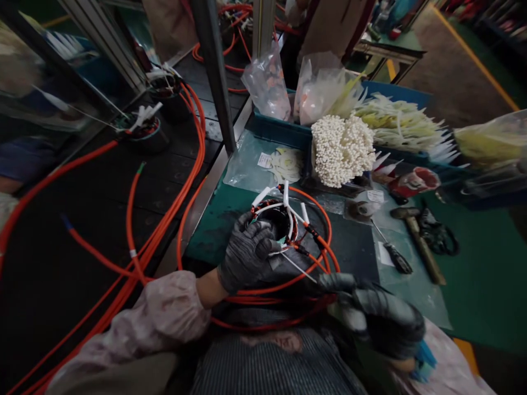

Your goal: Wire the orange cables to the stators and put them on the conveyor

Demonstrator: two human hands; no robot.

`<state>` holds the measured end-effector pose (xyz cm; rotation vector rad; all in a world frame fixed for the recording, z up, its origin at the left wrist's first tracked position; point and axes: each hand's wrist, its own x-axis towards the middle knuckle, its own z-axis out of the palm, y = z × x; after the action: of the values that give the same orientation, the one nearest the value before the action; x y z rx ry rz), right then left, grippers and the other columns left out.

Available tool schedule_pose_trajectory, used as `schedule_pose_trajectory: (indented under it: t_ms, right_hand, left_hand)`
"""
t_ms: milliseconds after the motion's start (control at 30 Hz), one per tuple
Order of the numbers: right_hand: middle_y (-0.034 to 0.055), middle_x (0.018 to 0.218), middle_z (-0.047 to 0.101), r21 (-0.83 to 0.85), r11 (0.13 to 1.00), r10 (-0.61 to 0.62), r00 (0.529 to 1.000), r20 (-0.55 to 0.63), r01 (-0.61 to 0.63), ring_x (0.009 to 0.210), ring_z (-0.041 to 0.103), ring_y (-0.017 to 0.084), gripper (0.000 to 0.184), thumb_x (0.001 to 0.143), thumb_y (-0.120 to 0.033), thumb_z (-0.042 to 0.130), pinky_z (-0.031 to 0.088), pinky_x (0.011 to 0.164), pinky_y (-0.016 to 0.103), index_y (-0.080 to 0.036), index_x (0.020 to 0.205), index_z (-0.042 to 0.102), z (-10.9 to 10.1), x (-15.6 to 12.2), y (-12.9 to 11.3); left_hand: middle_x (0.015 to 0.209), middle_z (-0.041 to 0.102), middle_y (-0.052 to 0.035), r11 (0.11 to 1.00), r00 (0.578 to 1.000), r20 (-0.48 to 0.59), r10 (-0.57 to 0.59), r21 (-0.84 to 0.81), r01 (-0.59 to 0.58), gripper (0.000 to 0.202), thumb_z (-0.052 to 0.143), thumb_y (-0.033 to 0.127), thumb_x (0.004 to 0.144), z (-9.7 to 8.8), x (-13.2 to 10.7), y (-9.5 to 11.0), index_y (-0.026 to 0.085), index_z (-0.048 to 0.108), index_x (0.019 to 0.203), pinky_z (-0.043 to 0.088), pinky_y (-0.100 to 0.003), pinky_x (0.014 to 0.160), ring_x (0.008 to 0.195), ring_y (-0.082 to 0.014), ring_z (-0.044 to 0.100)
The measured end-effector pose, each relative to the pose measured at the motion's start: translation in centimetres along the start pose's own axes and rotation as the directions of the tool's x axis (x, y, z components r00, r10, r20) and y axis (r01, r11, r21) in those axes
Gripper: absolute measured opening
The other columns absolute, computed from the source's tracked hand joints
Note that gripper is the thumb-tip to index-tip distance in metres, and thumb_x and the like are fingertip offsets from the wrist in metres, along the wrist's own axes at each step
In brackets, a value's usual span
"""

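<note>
A round black motor stator (293, 229) with wire windings rests on the bench before me. White sleeves (285, 193) stand up from its rim, and orange cables (325, 225) loop out of its right side. My left hand (249, 252), in a dark grey glove, is closed on the stator's near left rim, thumb toward the front. From the stator's front a thin white cord (300, 267) runs taut to the fingertips of my right hand (379, 312). That gloved hand is closed on the cord, lower right and blurred by motion.
A hammer (419, 244), screwdriver (393, 249) and black-handled scissors (438, 233) lie to the right. Behind stand a bundle of white tubes (342, 148) and a blue bin (284, 130). At left, orange cables (164, 219) and other stators (146, 134) occupy a dark conveyor; another person's sleeve (20, 159) shows.
</note>
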<state>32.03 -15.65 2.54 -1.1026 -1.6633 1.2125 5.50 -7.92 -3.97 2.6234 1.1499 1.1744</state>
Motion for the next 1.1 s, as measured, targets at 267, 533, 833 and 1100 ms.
schedule_pose_trajectory:
  t_ms: [267,533,833,1100]
  right_hand:
    - [0.0018,0.074,0.076,-0.330,0.932,-0.141,0.988,0.059,0.153,0.058,0.068,0.018,0.020,0.103,-0.039,0.065,0.060,0.060,0.032,-0.029,0.109,0.082,2.6,3.9,2.0]
    - [0.0059,0.086,0.082,-0.575,0.800,-0.128,0.985,0.115,0.171,0.075,0.076,0.021,0.026,0.105,-0.045,0.064,0.062,0.072,0.032,-0.025,0.107,0.081,2.6,10.4,2.5]
    - [0.0053,0.109,0.086,0.126,0.991,0.003,0.971,0.241,-0.035,0.101,0.081,0.023,0.033,0.103,-0.054,0.070,0.070,0.092,0.041,-0.026,0.114,0.083,1.3,11.4,2.4]
    - [0.0038,0.103,0.085,-0.020,0.999,-0.045,0.991,0.122,0.048,0.092,0.081,0.020,0.014,0.096,-0.031,0.074,0.070,0.087,0.038,-0.024,0.105,0.081,1.6,11.5,2.9]
  left_hand:
    - [0.103,0.081,0.0013,0.998,0.999,0.045,0.003,-0.069,0.000,0.007,0.071,0.028,0.096,-0.7,0.3,-0.2,0.025,0.066,0.099,0.037,-0.054,0.127,0.115,-0.0230,0.074]
    - [0.113,0.084,0.0009,0.975,0.999,0.031,-0.008,-0.220,0.015,0.006,0.072,0.021,0.096,-1.1,0.6,-0.5,0.025,0.067,0.097,0.034,-0.054,0.130,0.121,-0.0223,0.076]
    - [0.113,0.084,0.0004,0.977,1.000,0.018,0.013,-0.215,-0.008,0.007,0.072,0.022,0.096,-1.0,0.6,-0.8,0.025,0.066,0.096,0.036,-0.054,0.128,0.119,-0.0219,0.076]
    - [0.110,0.084,0.0033,0.967,1.000,0.025,0.013,-0.254,-0.006,0.005,0.072,0.025,0.099,-1.0,0.8,-1.0,0.027,0.067,0.097,0.031,-0.050,0.131,0.117,-0.0183,0.076]
